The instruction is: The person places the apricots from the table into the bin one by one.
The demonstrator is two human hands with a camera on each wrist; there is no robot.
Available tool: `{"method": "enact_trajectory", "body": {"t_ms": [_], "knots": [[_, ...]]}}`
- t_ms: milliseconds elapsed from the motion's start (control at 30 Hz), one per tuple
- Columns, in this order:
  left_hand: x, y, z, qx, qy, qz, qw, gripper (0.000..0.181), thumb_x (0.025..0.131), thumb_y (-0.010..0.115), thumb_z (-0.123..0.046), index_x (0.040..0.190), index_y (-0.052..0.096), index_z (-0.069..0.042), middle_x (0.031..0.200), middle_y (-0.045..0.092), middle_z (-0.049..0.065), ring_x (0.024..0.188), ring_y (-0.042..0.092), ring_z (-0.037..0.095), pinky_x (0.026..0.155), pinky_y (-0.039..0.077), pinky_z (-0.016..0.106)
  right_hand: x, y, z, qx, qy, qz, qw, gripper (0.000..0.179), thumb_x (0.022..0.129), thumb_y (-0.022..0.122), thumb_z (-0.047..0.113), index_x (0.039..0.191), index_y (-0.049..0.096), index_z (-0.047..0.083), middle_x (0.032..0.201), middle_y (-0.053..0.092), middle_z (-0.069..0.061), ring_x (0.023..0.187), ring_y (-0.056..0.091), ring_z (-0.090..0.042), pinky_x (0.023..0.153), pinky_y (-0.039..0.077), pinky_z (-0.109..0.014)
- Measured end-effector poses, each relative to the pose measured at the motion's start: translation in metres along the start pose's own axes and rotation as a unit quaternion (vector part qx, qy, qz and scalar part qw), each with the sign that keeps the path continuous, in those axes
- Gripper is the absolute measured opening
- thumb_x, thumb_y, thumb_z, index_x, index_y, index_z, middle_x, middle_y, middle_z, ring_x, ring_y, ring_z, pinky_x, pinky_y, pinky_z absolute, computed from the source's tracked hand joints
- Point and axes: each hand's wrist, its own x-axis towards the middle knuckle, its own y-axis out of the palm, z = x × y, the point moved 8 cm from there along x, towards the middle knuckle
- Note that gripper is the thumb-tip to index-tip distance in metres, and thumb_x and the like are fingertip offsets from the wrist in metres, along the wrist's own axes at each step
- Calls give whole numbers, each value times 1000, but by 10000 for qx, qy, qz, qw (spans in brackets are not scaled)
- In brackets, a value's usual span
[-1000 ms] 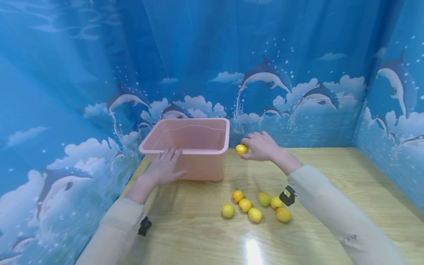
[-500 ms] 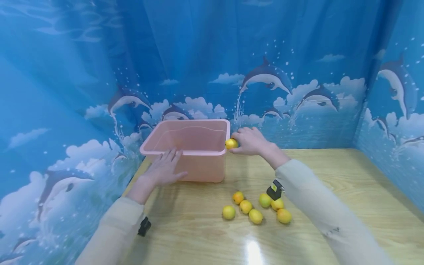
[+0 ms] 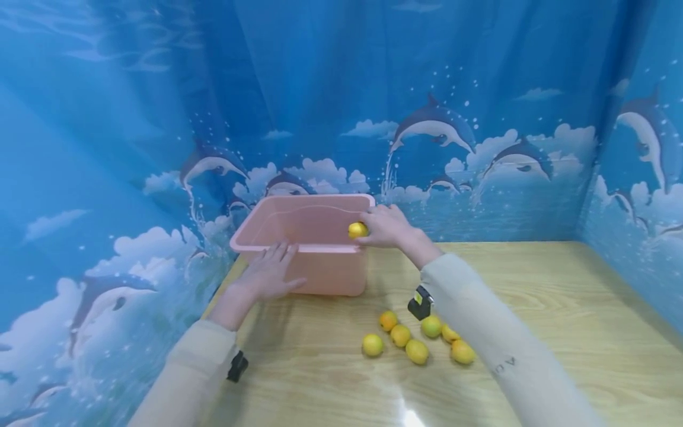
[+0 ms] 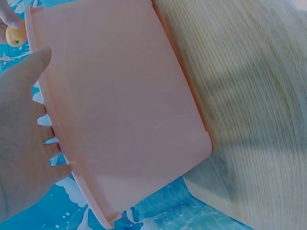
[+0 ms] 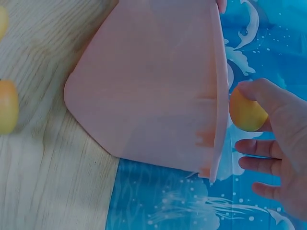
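Right grip [image 3: 385,226] has one yellow fruit [image 3: 357,230] pinched between thumb and finger, the other fingers loose and off it in the right wrist view. In the head view I get that fruit near mid-frame, showing over the right end of the pink bin [image 3: 331,273]'s opening; can't tell if it touches the edge. Left grip [image 3: 267,274] holds nothing: fingers spread, fairly straight, resting on the near rim [image 3: 325,248], left of centre. Seven loose fruits [image 3: 417,352] lie on the desk [image 3: 544,308], lower middle of frame, one partly behind the right sleeve [image 3: 491,323]. Step in hand, my read: fruit into bin. To do it well I'd bring it further left over the opening, then lower it below the edge before letting go; short drop, less bruising. I'd part thumb and finger together so it doesn't roll off sideways, and use the left to steady the bin, pressing lightly, since a hard push could tip it. Main risk, I think: clipping the right edge.
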Motion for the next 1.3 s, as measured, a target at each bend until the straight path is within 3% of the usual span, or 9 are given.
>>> {"method": "enact_trajectory", "body": {"t_ms": [100, 533, 900, 1300], "knots": [[1, 1, -1, 3, -53, 29, 10000, 87, 89, 43, -60, 149, 6, -10, 154, 2, 14, 140, 1, 33, 112, 7, 50, 3, 1, 1, -13, 75, 4, 10000, 43, 84, 61, 45, 115, 60, 15, 88, 56, 0, 84, 47, -20, 72, 36, -38], [5, 3, -7, 20, 81, -10, 10000, 88, 89, 40, -63, 150, 5, -10, 154, 1, 14, 140, 2, 33, 112, 7, 50, 0, 3, 3, -534, 205, -440, 9974, 61, 84, 55, 59, 121, 58, 11, 117, 57, -7, 104, 51, -25, 82, 42, -42], [2, 7, -1, 39, 3, -95, 9999, 89, 88, 42, -63, 149, 8, -9, 154, 3, 15, 140, 3, 34, 112, 7, 51, -22, -1, 1, -762, -35, -962, 9924, 58, 84, 54, 58, 117, 60, 11, 102, 61, -7, 92, 53, -25, 77, 42, -41], [1, 7, 2, 15, -61, -184, 9998, 88, 88, 45, -60, 149, 8, -8, 154, 3, 15, 140, 2, 33, 112, 6, 51, -62, 5, 3, -780, -745, -1540, 9822, 48, 84, 61, 51, 110, 63, 11, 96, 61, -6, 91, 55, -25, 77, 44, -44]]}}
